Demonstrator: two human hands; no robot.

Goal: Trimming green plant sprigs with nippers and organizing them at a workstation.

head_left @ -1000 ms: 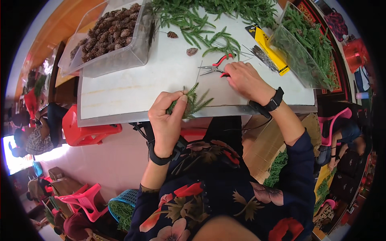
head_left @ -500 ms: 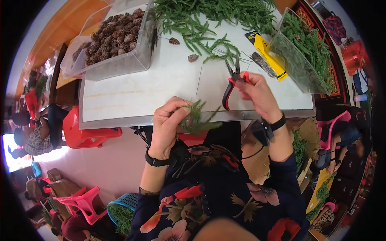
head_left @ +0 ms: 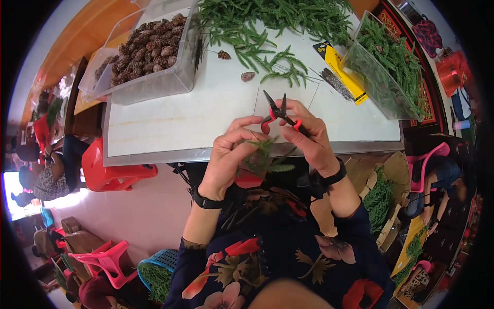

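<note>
My left fingers (head_left: 242, 135) pinch a small green fir-like sprig (head_left: 265, 157) at its stem, holding it up just off the near edge of the white worktop (head_left: 170, 121), while my right hand (head_left: 309, 135) closes around red-handled snips (head_left: 280, 114), blades parted and pointing away from me just above the sprig. The sprig looks light, soft and springy, likely to bend rather than snap, so the woody stem near the base seems the surest place to hold it, not the feathery tips. Further out on the worktop lie two loose pine cones (head_left: 248, 76), a heap of green cuttings (head_left: 278, 20), a clear tub of pine cones (head_left: 146, 51) to my left, a clear bin of greenery (head_left: 386, 67) and a yellow packet (head_left: 343, 72) to my right.
</note>
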